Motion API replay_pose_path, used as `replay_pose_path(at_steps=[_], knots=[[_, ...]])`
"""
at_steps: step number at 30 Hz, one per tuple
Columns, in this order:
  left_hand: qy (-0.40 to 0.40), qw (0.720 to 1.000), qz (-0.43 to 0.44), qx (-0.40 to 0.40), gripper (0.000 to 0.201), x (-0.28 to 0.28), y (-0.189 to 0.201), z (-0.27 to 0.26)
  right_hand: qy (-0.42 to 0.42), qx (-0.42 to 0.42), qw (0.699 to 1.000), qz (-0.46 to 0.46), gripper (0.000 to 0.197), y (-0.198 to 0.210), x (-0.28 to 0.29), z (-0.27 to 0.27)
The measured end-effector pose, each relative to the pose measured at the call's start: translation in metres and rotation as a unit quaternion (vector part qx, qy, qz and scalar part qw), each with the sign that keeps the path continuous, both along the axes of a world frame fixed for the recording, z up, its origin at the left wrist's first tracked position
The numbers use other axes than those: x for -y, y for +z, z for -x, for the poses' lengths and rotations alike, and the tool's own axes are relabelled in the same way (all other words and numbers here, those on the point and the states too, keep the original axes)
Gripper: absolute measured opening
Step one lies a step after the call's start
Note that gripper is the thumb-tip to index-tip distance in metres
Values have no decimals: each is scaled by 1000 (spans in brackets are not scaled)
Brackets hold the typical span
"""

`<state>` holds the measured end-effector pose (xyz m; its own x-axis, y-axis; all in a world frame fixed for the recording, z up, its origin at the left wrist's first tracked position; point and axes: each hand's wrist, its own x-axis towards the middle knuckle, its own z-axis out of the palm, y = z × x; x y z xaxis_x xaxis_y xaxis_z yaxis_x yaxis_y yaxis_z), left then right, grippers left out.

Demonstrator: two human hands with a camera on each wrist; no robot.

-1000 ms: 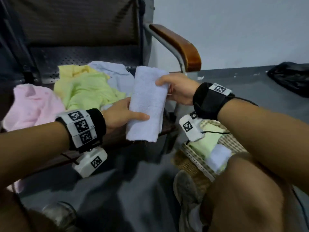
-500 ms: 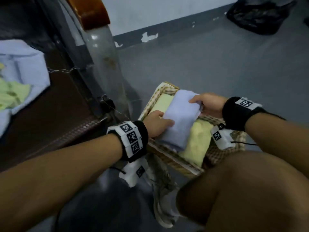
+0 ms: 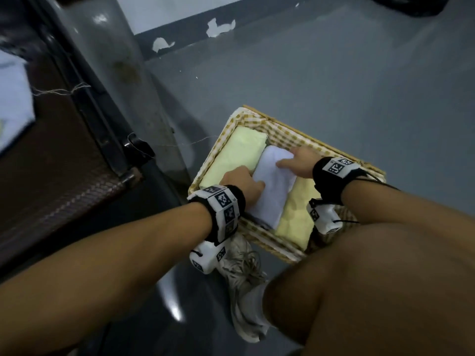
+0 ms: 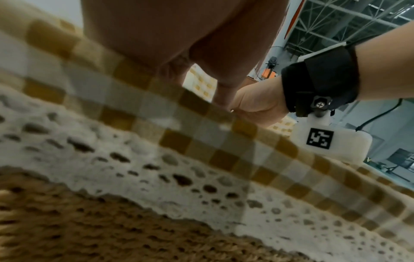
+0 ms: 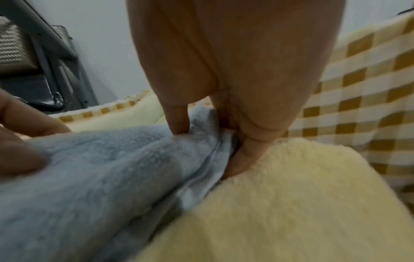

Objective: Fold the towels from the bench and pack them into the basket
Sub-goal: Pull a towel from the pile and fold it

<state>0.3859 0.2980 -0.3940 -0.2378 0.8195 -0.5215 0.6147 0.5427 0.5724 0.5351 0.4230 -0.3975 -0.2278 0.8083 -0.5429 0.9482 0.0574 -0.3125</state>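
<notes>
A wicker basket (image 3: pixel 303 136) with a yellow-checked lining (image 5: pixel 358 88) stands on the floor. Two folded yellow towels lie in it, one at the left (image 3: pixel 236 155), one at the right (image 3: pixel 295 219). A folded pale blue towel (image 3: pixel 272 191) lies between and partly on them. My left hand (image 3: pixel 244 183) grips its left edge, thumb on top. My right hand (image 3: pixel 295 161) pinches its far right edge: in the right wrist view the thumb presses the blue towel (image 5: pixel 100 177) and the fingers tuck under it against the yellow towel (image 5: pixel 280 203). The left wrist view shows mostly the basket rim (image 4: pixel 156 109).
The bench seat (image 3: pixel 64 163) and its metal leg (image 3: pixel 123 73) stand to the left, with a blue towel (image 3: pixel 12 104) on the seat. My shoe (image 3: pixel 246 278) and knee (image 3: pixel 372 278) crowd the basket's near side. A black bag (image 3: pixel 411 3) lies at the far right.
Both hands carried the blue towel from the bench down to the basket and lowered it onto the yellow towels. The head view swung right and down.
</notes>
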Motion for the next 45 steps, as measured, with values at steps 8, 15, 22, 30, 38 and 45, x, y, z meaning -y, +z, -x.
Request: replay_pose_path(at_steps=[8, 15, 22, 30, 38, 45], knots=[[36, 992, -104, 63, 14, 29, 82, 68, 140, -58, 988, 12, 19, 101, 23, 66], [83, 977, -190, 49, 12, 111, 170, 192, 331, -98, 937, 46, 15, 187, 109, 207], [198, 956, -215, -38, 13, 246, 204, 302, 426, -174, 886, 57, 21, 226, 225, 362], [312, 926, -55, -207, 39, 381, 151, 380, 527, -172, 831, 47, 24, 201, 328, 451], [302, 910, 88, -269, 39, 436, 85, 405, 599, -140, 788, 32, 27, 159, 362, 492], [418, 882, -18, -216, 25, 423, 116, 414, 598, -145, 788, 14, 59, 143, 363, 509]])
